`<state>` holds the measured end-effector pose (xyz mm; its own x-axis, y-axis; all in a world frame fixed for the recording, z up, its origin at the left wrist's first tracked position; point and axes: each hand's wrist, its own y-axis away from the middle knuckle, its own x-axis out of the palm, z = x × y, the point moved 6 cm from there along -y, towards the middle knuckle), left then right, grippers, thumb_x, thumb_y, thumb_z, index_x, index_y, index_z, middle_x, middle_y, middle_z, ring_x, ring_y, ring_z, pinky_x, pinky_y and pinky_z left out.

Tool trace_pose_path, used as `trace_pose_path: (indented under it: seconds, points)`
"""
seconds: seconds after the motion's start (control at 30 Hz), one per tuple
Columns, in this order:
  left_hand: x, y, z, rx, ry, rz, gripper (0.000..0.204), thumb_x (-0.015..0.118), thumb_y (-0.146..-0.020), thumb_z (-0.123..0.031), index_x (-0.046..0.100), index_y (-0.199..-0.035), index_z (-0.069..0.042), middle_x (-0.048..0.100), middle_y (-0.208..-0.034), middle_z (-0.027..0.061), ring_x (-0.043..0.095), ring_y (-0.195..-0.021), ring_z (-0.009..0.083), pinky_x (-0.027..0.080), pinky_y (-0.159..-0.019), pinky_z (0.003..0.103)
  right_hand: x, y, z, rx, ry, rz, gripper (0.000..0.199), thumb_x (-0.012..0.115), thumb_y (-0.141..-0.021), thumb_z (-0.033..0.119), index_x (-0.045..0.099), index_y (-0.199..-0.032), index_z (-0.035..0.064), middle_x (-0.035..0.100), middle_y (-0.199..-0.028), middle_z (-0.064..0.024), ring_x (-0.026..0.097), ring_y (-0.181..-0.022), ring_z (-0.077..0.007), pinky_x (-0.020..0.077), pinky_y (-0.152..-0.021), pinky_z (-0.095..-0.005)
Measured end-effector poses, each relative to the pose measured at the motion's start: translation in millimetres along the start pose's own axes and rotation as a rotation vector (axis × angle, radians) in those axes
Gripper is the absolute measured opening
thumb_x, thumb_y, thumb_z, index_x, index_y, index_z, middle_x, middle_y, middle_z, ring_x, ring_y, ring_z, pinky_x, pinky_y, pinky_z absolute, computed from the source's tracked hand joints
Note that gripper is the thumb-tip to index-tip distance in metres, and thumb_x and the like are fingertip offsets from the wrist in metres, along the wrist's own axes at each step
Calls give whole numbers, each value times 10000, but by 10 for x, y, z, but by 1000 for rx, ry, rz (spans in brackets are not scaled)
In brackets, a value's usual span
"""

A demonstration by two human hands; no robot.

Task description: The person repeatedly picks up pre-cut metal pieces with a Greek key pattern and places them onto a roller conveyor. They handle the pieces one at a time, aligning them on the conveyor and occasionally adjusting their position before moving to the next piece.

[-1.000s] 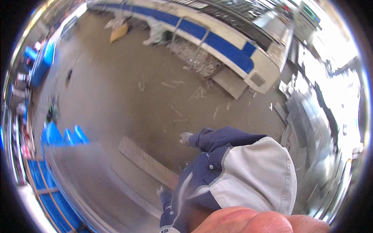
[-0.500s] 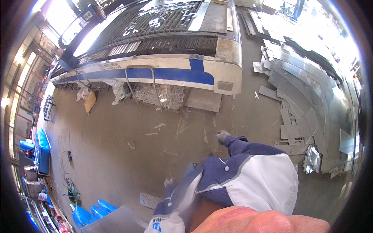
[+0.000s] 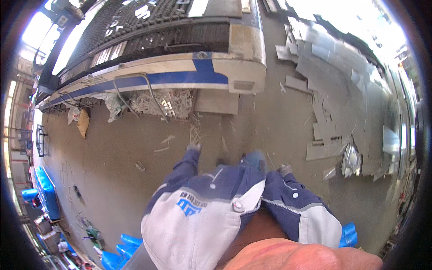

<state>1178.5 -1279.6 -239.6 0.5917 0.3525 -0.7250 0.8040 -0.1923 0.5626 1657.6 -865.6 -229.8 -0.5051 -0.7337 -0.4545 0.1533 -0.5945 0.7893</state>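
My left hand point(image 3: 194, 147), in a greyish glove, hangs out ahead of its dark blue cuff over the floor. Its fingers are small and blurred, and I make out nothing held in it. My right hand point(image 3: 285, 169), also gloved, is lower and close to my right side, near the blue cloth of my leg point(image 3: 254, 160). Its fingers do not show clearly. Neither hand touches anything that I can see. Both sleeves belong to my blue and white jacket point(image 3: 193, 225).
A long white and blue cutting machine point(image 3: 171, 80) with a slatted bed crosses ahead. Under it sit scrap offcuts point(image 3: 166, 104) and a metal plate point(image 3: 217, 101). Sheet metal point(image 3: 342, 103) is piled at the right. Blue wrapped items point(image 3: 47, 193) stand at the left.
My left hand has swung forward and my right hand has drawn back toward my body. The machine and scrap sit higher and farther left in view.
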Motion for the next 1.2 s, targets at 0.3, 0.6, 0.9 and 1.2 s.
trace_pose_path:
  seconds: [0.3,0.6,0.9,1.2]
  points:
    - [634,-828,-2990,365,526,-26,385,627,-906,-280,699,-1207,-52,738,-1086,205,709,-1068,337,543,-944,382,-612,-1427,-82,179,-375,-199,190,635,-849,195,648,-1019,113,678,-834,-123,680,-734,-307,543,-614,-445]
    - [732,-966,-6069,606,541,-154,383,607,-996,-203,616,-1335,-24,676,-813,62,641,-707,133,537,-668,299,-2975,-3280,1747,-70,-606,-140,378,617,-887,206,587,-1261,160,653,-920,-95,655,-829,-235,552,-636,-405]
    - [126,-1646,-7321,624,390,-576,512,643,-899,-114,541,-1387,-1,680,-1175,214,674,-1023,347,531,-916,431,-3659,-4651,2893,-32,-573,84,197,656,-857,291,589,-953,133,660,-747,-109,582,-514,-231,490,-471,-403]
    - [-194,-3613,-9379,653,247,-691,673,680,-867,-163,442,-1471,13,514,-1436,276,493,-1326,435,384,-1114,514,-4360,-5872,5667,-233,219,-31,266,686,-872,291,631,-1050,102,681,-839,-107,641,-682,-230,520,-583,-384]
